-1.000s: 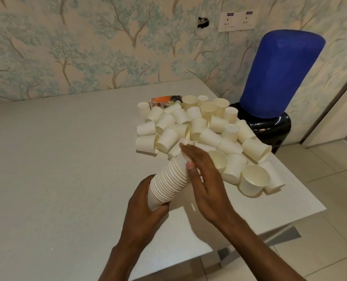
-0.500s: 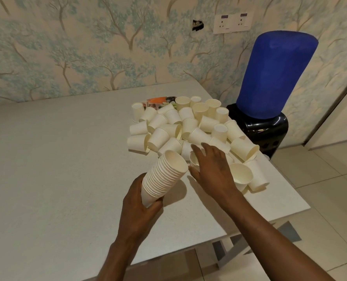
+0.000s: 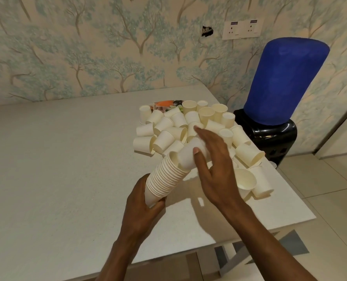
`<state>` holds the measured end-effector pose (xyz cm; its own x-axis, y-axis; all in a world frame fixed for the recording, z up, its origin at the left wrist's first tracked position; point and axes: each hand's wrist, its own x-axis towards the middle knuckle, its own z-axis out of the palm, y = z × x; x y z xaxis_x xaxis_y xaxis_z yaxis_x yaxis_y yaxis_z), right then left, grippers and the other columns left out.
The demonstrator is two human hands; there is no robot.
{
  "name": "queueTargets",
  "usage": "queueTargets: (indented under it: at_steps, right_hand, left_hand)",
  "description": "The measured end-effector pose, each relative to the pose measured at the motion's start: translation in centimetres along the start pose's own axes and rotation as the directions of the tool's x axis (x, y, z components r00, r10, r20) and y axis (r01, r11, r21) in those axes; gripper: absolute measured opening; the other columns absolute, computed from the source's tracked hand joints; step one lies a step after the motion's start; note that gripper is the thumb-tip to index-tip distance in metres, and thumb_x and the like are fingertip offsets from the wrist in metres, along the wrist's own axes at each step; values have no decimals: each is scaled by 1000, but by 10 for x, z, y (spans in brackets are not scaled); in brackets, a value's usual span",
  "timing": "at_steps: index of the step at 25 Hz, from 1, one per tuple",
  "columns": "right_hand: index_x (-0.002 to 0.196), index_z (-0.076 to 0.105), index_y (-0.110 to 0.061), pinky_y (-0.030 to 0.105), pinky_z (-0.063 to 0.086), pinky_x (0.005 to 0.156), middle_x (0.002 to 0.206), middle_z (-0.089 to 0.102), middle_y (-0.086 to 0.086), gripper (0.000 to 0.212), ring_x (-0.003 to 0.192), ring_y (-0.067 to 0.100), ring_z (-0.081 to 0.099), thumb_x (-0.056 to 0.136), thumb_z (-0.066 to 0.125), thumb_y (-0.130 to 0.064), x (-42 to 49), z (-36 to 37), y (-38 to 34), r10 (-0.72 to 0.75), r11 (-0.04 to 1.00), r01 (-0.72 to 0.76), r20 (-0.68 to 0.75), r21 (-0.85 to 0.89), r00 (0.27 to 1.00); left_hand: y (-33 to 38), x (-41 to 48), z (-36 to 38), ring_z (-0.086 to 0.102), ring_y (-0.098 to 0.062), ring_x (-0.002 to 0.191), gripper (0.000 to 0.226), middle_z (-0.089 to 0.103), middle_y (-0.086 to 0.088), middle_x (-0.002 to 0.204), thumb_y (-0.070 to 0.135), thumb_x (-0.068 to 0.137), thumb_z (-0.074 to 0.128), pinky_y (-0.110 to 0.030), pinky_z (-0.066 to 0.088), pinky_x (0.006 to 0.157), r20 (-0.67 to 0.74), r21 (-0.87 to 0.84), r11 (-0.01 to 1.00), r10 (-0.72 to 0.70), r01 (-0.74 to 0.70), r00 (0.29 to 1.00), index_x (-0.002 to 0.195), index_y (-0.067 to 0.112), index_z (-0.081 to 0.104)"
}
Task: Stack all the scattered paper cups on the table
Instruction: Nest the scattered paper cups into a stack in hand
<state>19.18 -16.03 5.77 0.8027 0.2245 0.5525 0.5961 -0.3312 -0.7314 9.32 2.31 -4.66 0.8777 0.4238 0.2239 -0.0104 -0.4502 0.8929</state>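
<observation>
A white counter [image 3: 57, 169] carries a heap of loose paper cups [image 3: 189, 126] at its far right. Above its near edge, the left hand [image 3: 142, 209] is wrapped around the base of a tilted cup stack [image 3: 164, 177]. The right hand [image 3: 213, 167] pinches a single cup [image 3: 189, 157] at the stack's open mouth.

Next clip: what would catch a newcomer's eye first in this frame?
Probably the two hands at centre: the left hand grips a tilted stack of nested cups, and the right hand brings a single cup to its top. Behind lies a heap of loose cups, and a blue-covered water dispenser stands right.
</observation>
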Motion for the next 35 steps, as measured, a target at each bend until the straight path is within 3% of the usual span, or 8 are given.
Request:
queueTargets:
  at_steps: [4,8,11,14,19,24,29,35]
  right_hand:
    - [151,39,-37,44,34,118,157,36,-8,45,147,8,27,106,40,-36,-22,20,-7,42,998,-49,216,30,975]
    - [153,22,-49,41,21,125,164,18,-20,50,151,-1,12,104,29,-51,-34,24,-5,0,1000,-5,393,13,920]
    - [154,22,-48,40,20,123,164,21,-17,55,152,4,15,102,37,-55,-28,-3,14,52,996,-29,278,-87,959]
    - [154,32,-33,45,22,122,160,31,4,65,149,25,26,96,57,-48,-24,-42,46,186,831,-119,70,-543,980]
    - [149,40,-25,40,31,114,150,46,3,61,137,23,41,95,62,-42,-41,-55,70,315,645,-120,119,-755,942]
    - [140,53,-25,39,36,109,142,54,3,48,133,23,45,95,63,-37,-43,-60,49,150,799,-119,3,-590,989]
    - [142,50,-32,24,39,112,146,49,-6,41,138,8,41,101,54,-40,-14,-22,-2,73,997,-72,-125,17,989]
    - [150,37,-37,44,34,118,157,38,-10,45,147,8,29,105,42,-42,-25,31,-9,73,997,-72,145,-13,987]
  left_hand:
    - [-4,0,3,60,-13,121,67,57,6,132,9,84,77,0,44,86,33,32,999,-45,44,998,143,16,45]
    - [-5,-1,3,57,-21,126,69,57,-4,139,9,85,77,-33,49,103,41,12,998,-61,61,997,146,10,44]
    - [2,0,2,62,-7,116,70,62,11,131,16,82,80,-24,55,92,9,24,1000,-2,2,1000,143,22,48]
    - [8,2,-1,62,8,106,67,62,31,117,15,77,82,-1,49,74,-7,34,999,29,-29,1000,134,35,52]
    - [10,2,-2,60,12,97,68,54,34,114,20,79,82,4,43,69,-12,88,996,10,-9,1000,134,37,46]
    - [9,1,-2,61,10,106,67,62,24,119,16,77,83,0,48,73,-5,64,998,9,-8,1000,135,30,51]
    - [11,1,0,62,5,107,70,66,16,120,9,75,83,-3,50,77,-9,62,998,15,-14,1000,136,24,53]
    - [7,0,1,64,-14,113,72,64,3,128,9,77,84,-20,54,90,5,62,997,-43,43,999,142,14,51]
